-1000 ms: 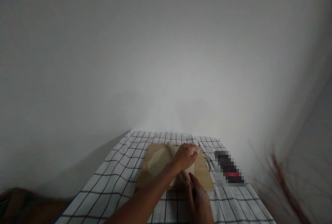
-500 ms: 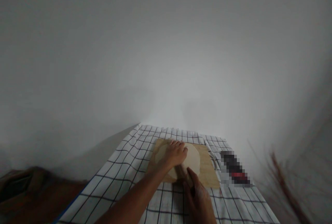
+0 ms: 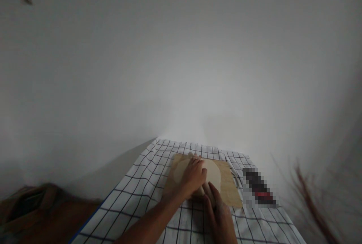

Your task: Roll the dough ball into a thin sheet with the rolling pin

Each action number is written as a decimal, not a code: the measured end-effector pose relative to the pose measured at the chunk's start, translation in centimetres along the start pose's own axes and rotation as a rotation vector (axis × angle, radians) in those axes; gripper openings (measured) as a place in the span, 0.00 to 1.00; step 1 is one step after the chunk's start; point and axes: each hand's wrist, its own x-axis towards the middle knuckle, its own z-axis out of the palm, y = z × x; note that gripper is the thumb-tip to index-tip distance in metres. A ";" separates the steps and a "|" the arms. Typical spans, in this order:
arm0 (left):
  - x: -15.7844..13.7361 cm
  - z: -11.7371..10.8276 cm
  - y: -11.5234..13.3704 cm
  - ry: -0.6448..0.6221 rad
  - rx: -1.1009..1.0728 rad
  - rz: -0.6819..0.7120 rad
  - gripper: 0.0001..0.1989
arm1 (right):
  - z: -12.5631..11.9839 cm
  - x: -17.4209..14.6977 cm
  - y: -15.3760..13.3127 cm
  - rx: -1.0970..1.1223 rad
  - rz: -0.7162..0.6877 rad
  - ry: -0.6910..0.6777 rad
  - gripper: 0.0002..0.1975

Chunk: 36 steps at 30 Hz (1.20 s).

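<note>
A flat, pale, rounded sheet of dough (image 3: 214,172) lies on a wooden board (image 3: 230,189). A light wooden rolling pin (image 3: 208,191) rests across the dough, slanting away from me. My left hand (image 3: 194,174) is closed over its far part and hides much of it along with the middle of the dough. Around the near end, at the board's front edge, my right hand (image 3: 220,214) has its thumb and fingers closed.
A white cloth with dark grid lines (image 3: 141,191) covers the table under the board. To the right lies a dark and red item (image 3: 260,189), blurred by pixelation. A pale wall (image 3: 181,66) rises behind the table. Thin brown twigs (image 3: 311,202) stand at the right.
The whole view has shifted a little, so the table sits slightly lower and further right. The fingers of my left hand look somewhat straighter. Both hands stay on the rolling pin.
</note>
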 end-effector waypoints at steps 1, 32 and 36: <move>0.8 0.1 1.1 -0.022 -0.010 0.025 0.22 | -0.2 0.0 0.2 0.009 -0.004 0.024 0.30; -5.3 -3.9 -6.0 0.063 0.247 0.163 0.16 | 0.2 -0.7 -1.5 -0.138 -0.074 -0.118 0.23; -7.9 -4.6 -7.5 0.065 0.249 0.215 0.16 | 0.1 -0.7 -2.3 -0.222 -0.116 -0.178 0.21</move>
